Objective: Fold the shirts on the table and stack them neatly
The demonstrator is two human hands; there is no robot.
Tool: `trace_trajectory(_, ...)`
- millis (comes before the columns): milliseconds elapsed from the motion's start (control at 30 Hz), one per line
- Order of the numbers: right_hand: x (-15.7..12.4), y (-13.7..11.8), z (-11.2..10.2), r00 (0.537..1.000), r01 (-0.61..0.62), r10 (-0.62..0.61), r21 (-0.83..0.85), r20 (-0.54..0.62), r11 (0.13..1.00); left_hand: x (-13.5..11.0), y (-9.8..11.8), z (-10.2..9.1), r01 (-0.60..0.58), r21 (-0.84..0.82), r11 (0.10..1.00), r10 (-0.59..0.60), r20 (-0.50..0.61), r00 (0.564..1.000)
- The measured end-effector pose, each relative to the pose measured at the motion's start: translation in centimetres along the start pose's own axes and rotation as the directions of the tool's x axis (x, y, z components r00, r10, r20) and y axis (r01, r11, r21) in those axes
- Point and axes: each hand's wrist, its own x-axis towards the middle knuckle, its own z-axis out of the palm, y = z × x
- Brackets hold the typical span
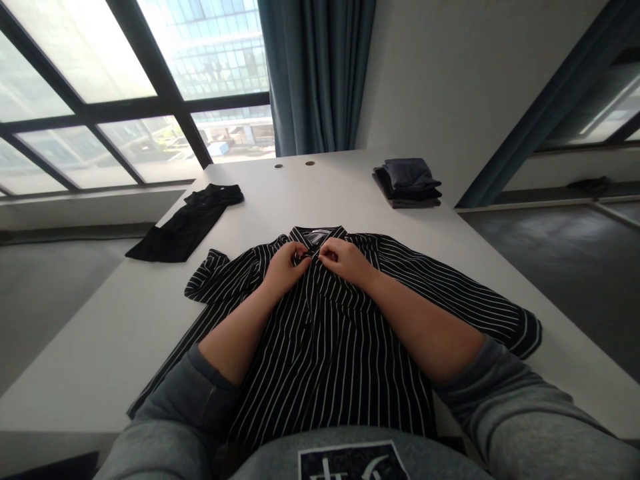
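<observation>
A black shirt with white stripes (320, 333) lies spread on the white table, its collar at the far side. Just below that collar, my left hand (287, 265) pinches the left front edge of the shirt. Opposite it, the fingers of my right hand (346, 259) are closed on the other front edge, close to my left fingertips. Any button between them is too small to make out. One sleeve stretches out to the right; the left sleeve is bent, with its cuff folded back.
The white table (300, 193) has two round holes near its far edge. A black garment (185, 227) lies at the left edge, partly overhanging. Folded dark clothes (407, 182) are stacked at the back right. Behind stand a blue curtain (317, 73) and windows.
</observation>
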Motion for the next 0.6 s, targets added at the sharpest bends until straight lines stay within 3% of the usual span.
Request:
trace_trajectory(67, 0.2, 0.2, -0.5, 0.998, -0.057, 0.055, -0.087, -0.029, 0.995, -0.3, 1.0, -0.8, -0.013, 0.26, 0.966, -0.006, 0.072, 0.997)
trace_trajectory(133, 0.4, -0.4, -1.0, 0.999, -0.046, 0.043, -0.138, -0.024, 0.989, -1.1, 1.8, -1.3, -0.039, 0.419, 0.907, -0.079, 0.26, 0.962)
trace_trajectory(200, 0.2, -1.6, -1.3, 0.998, 0.022, -0.014, -0.141, 0.056, 0.99, -2.2, 2.1, -1.2, -0.092, 0.501, 0.861, -0.152, 0.425, 0.892)
trace_trajectory(267, -0.4, -2.9, -1.0, 0.979, 0.088, -0.065, -0.11, 0.194, 0.99, -3.5, 2.0, -0.8, -0.137, 0.536, 0.833, -0.175, 0.491, 0.854)
trace_trajectory(400, -2.3, -4.2, 1.0, 0.907, 0.096, -0.049, -0.092, 0.418, 0.991, -6.1, 1.3, -0.3, -0.123, 0.606, 0.786, -0.174, 0.409, 0.896)
trace_trajectory(500, -3.5, -3.5, 1.9, 0.88, 0.078, 0.025, -0.197, 0.474, 0.977, -7.6, 0.7, -0.9, -0.095, 0.636, 0.766, -0.171, 0.344, 0.923)
trace_trajectory(600, -4.0, -2.7, 1.7, 0.864, 0.105, 0.049, -0.275, 0.502, 0.956, -8.4, -0.2, -1.5, -0.12, 0.599, 0.792, -0.121, 0.345, 0.931)
